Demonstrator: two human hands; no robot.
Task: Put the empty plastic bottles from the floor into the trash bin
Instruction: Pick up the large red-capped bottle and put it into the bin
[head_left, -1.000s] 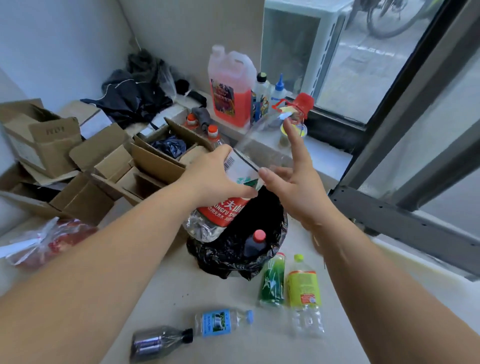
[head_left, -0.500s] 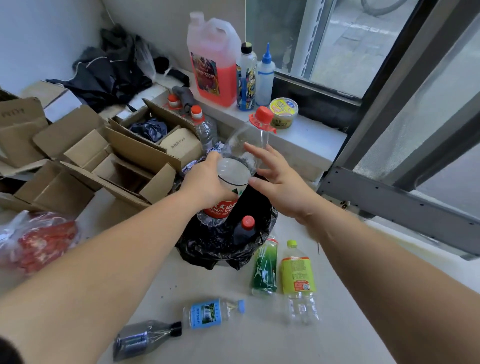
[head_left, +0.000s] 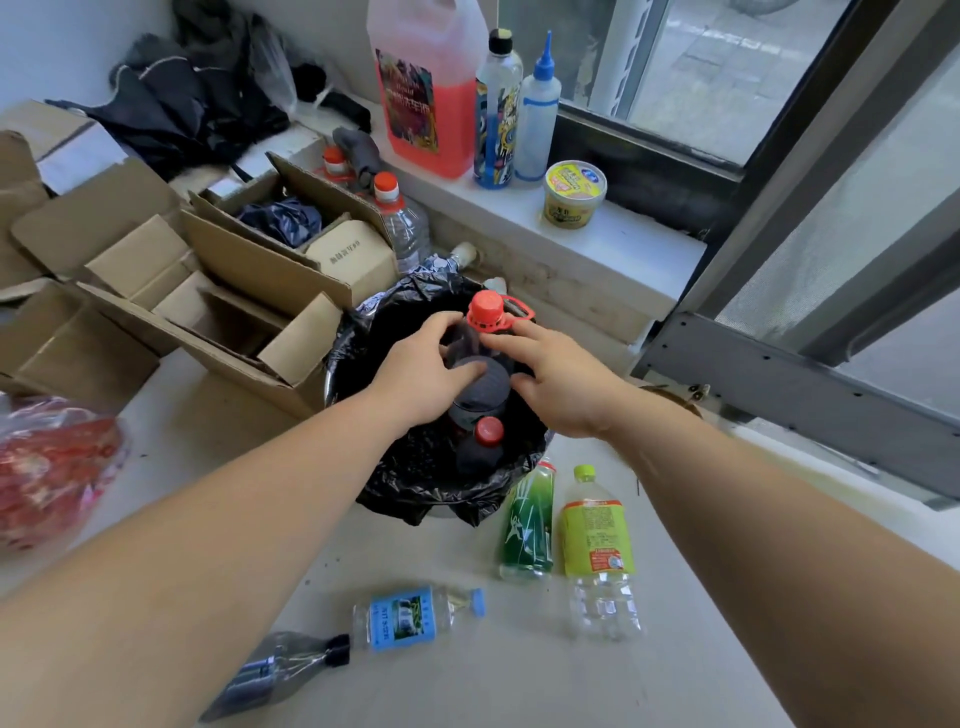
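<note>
A large clear bottle (head_left: 480, 384) with a red cap and red carry handle stands upright inside the black-bagged trash bin (head_left: 410, 488). My left hand (head_left: 421, 376) grips its shoulder from the left. My right hand (head_left: 558, 382) rests against its right side, fingers spread. A smaller red-capped bottle (head_left: 480, 447) lies in the bin in front of it. On the floor near the bin lie a green bottle (head_left: 527, 522), a yellow-green labelled bottle (head_left: 597, 551), a blue-labelled bottle (head_left: 410, 618) and a dark crushed bottle (head_left: 275, 670).
Open cardboard boxes (head_left: 171, 270) crowd the floor left of the bin. A red bag (head_left: 47, 467) lies at far left. The window ledge (head_left: 623, 244) behind holds a pink jug (head_left: 423, 93), two bottles and a yellow tub (head_left: 574, 193). A metal door frame (head_left: 789, 384) runs at right.
Both hands lowered the large bottle from above the bin down into it, and it turned upright. The view tilted downward.
</note>
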